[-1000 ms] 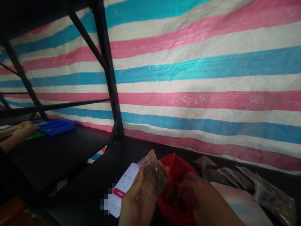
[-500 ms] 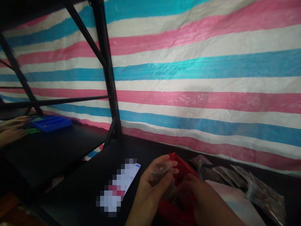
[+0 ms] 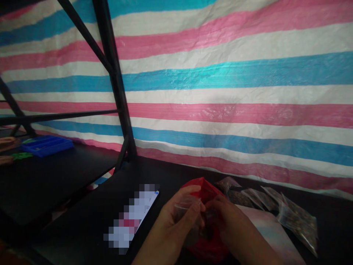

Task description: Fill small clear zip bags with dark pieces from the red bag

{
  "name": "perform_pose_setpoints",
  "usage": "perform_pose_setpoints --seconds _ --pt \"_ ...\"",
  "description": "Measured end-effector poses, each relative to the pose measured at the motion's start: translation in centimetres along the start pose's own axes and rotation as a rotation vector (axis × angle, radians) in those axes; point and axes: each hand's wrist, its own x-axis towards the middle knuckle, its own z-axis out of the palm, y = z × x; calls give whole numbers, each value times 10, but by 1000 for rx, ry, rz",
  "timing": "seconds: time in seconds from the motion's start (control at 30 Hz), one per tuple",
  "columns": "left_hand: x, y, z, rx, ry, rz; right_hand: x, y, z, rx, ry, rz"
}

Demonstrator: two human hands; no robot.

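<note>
Between the thumb and fingers of my left hand (image 3: 172, 222) is a small clear plastic bag (image 3: 188, 203), held at the mouth of a red bag (image 3: 202, 183). My right hand (image 3: 230, 219) is in the red bag's opening with its fingers curled beside the clear bag. What those fingertips hold is hidden in shadow. The red bag sits on the black table, its front side showing below my hands.
A phone (image 3: 150, 202) lies left of my hands. To the right are a pale sheet (image 3: 264, 226) and several filled clear packets (image 3: 299, 219). Further left, a co-worker's hands (image 3: 7, 144) are near a blue tray (image 3: 51, 146) and green pieces (image 3: 22, 156). A black frame post (image 3: 117, 84) stands before striped sheeting.
The view has swung slightly right, so things appear shifted left. My right hand's curled fingers have come nearer the clear bag, and more of the red bag shows behind my left fingers.
</note>
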Motion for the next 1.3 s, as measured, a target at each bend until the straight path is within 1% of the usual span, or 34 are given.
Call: perform_pose_setpoints --seconds 0.07,0.13,0.2,0.23,0.3,0.4,0.47,0.5,0.63,0.73,0.87,0.93,1.03,1.17,1.23,1.3 --pt "-1 0 -5 220 74 -10 2 5 2 1 -1 11" --pt "0 -3 -11 431 192 -18 4 11 5 -5 14 13" --pt "1 -9 -14 566 292 -25 5 15 7 0 35 12" --pt "2 -11 -14 590 309 -22 5 16 8 15 36 7" --pt "5 -16 -11 548 300 -19 4 16 6 53 22 -11" --pt "10 -22 -3 362 269 -68 0 12 -1 73 26 -25" --pt "14 -27 3 268 294 -85 -3 8 -4 59 24 -9" --pt "16 -30 6 243 307 -69 -4 7 -5 47 13 5" --pt "21 -46 15 216 351 63 -5 3 0 18 -24 50" --pt "21 -50 19 211 423 132 -4 3 3 13 -44 62" --pt "19 -41 17 187 484 134 -6 1 1 -18 -56 93" --pt "19 -38 12 193 460 118 -7 0 1 -9 -59 83" --pt "18 -39 5 213 394 96 -5 1 9 97 -64 39" --pt "16 -39 1 134 405 83 2 13 22 355 -66 53" --pt "15 -36 -2 93 389 68 6 18 24 473 -57 57" --pt "14 -30 -8 121 343 62 8 20 21 566 -54 41"
